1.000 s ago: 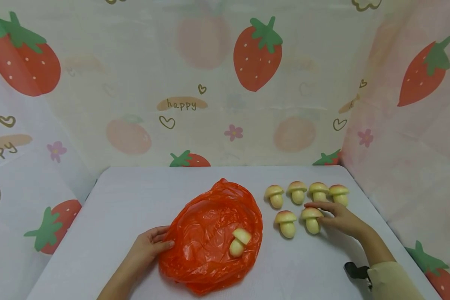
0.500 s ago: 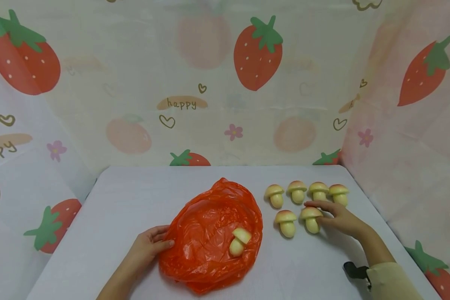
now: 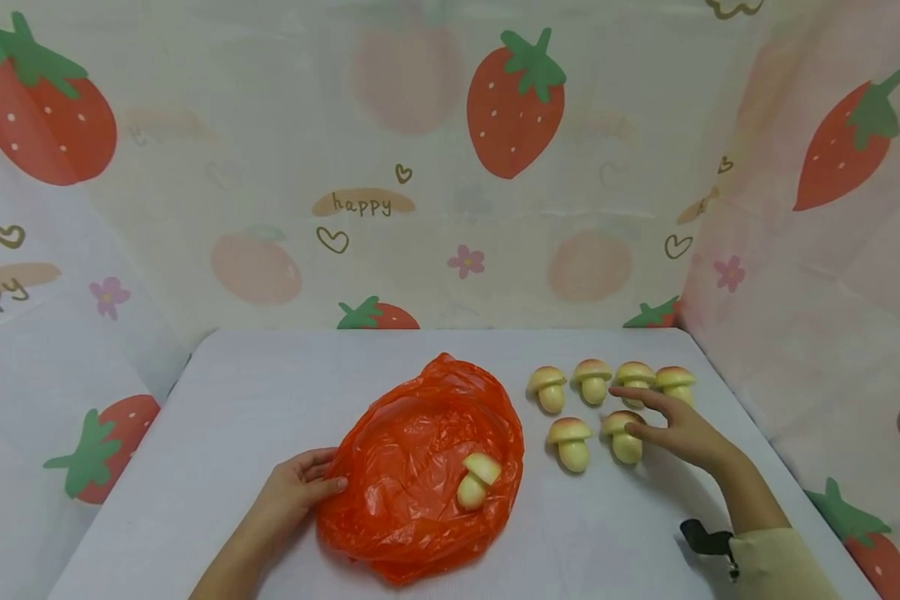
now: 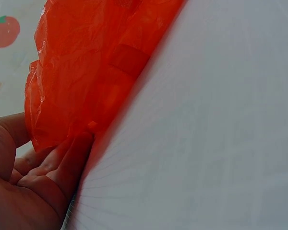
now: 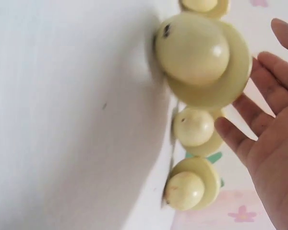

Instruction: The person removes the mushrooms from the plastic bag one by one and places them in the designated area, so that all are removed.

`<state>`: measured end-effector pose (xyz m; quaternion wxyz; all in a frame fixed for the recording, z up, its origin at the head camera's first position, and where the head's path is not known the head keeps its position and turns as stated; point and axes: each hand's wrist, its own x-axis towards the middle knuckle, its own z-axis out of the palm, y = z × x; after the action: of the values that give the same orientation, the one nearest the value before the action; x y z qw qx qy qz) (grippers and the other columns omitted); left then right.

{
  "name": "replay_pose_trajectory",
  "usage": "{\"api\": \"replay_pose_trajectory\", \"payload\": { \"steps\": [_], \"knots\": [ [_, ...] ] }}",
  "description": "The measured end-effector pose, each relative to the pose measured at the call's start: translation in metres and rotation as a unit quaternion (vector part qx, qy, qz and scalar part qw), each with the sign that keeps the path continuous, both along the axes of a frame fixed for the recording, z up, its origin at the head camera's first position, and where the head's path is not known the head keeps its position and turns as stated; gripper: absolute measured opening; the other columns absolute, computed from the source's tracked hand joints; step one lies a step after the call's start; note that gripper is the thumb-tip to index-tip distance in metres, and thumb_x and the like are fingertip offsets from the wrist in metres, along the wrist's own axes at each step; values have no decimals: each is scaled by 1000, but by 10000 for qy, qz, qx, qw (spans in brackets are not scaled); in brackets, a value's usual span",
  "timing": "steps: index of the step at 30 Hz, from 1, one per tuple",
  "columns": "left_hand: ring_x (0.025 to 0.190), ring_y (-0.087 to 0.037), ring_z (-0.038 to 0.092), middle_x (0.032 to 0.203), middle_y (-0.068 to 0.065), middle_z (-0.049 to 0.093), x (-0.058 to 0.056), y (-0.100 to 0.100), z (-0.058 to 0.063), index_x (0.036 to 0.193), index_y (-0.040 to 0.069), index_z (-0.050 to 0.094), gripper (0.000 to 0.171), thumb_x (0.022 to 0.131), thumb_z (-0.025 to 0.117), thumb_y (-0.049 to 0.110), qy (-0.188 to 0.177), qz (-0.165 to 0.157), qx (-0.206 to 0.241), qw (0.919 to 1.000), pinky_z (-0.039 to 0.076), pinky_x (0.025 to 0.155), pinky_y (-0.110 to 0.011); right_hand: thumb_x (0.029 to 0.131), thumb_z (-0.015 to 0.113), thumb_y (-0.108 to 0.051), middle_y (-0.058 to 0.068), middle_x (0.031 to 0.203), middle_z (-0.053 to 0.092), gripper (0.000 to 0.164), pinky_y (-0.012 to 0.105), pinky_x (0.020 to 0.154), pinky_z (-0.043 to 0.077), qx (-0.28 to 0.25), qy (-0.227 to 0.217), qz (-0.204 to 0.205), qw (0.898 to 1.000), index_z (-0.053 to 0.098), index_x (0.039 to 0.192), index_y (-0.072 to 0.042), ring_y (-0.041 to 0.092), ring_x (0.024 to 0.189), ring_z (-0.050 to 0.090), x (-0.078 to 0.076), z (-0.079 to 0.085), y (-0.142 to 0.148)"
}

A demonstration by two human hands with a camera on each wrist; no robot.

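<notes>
An orange-red plastic bag (image 3: pixel 393 483) lies spread on the table with its mouth facing up. My left hand (image 3: pixel 294 493) pinches its left rim, thumb inside and fingers outside; the left wrist view shows the film between thumb and fingers. One toy mushroom (image 3: pixel 471 493), pale yellow, lies in the bag. To the right, my right hand (image 3: pixel 686 433) is spread beside the nearer right mushroom (image 3: pixel 627 448), thumb over its cap in the head view. In the right wrist view, the fingers (image 5: pixel 269 88) extend behind that mushroom's cap (image 5: pixel 237 76); whether they touch it is unclear.
Several more mushrooms stand in a back row (image 3: pixel 592 386), and another mushroom (image 3: pixel 572 454) is left of the right hand. The white table (image 3: pixel 270 392) meets strawberry-print cloth walls (image 3: pixel 412 167). A black strap end (image 3: pixel 705 540) hangs at the right sleeve.
The right hand's fingers have spread and risen slightly from the nearer right mushroom, which has shifted a little. The left hand and bag keep their places.
</notes>
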<state>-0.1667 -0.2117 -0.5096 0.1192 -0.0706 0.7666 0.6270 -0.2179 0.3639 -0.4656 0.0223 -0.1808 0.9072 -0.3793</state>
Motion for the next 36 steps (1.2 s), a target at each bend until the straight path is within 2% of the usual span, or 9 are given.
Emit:
{"api": "replay_pose_trajectory", "payload": {
  "steps": [5,12,17,20,24,29,36],
  "knots": [
    [120,-27,66,133,-18,67,-1,-1,0,140,2,58,60,88,82,20,35,-43,10,10000,58,96,-39,98,71,-27,11,152,52,52,76,105,34,-64,313,-172,9993,56,147,-17,42,143,40,3,11,-13],
    [121,-28,66,133,-18,67,-2,-1,-1,139,2,58,60,87,82,19,47,-56,77,9999,58,97,-39,97,72,-31,7,150,56,54,73,111,29,-114,428,-460,9980,56,147,-20,40,147,36,9,26,-32],
    [121,-28,66,134,-18,67,-1,-1,0,139,2,58,59,88,82,19,31,-39,36,10000,58,97,-39,98,71,-34,6,149,56,54,72,112,30,-296,546,-632,9961,55,148,-23,37,147,37,14,35,-48],
    [121,-28,65,134,-18,66,0,-1,0,139,2,58,59,88,81,18,19,-36,21,10000,58,97,-40,97,72,-30,6,147,58,53,69,113,32,-447,750,-698,9937,56,147,-21,35,144,41,17,38,-59],
    [121,-28,66,134,-18,67,0,-1,0,139,2,58,58,88,81,17,34,-46,45,10000,58,96,-40,96,74,-26,7,144,60,53,67,112,35,-640,966,-732,9906,58,146,-18,34,140,45,22,45,-76],
    [121,-28,66,134,-19,66,1,-1,0,140,2,58,59,88,81,17,37,-51,77,10000,59,96,-39,94,76,-32,5,146,59,54,66,110,39,-678,1067,-780,9889,59,144,-21,33,139,48,27,51,-97],
    [121,-29,65,134,-19,66,1,-1,0,140,1,58,60,88,82,18,62,-59,32,10000,58,96,-39,93,78,-30,0,143,60,54,63,113,38,-838,1200,-545,9877,60,143,-26,27,138,50,29,55,-126]
  ]
}}
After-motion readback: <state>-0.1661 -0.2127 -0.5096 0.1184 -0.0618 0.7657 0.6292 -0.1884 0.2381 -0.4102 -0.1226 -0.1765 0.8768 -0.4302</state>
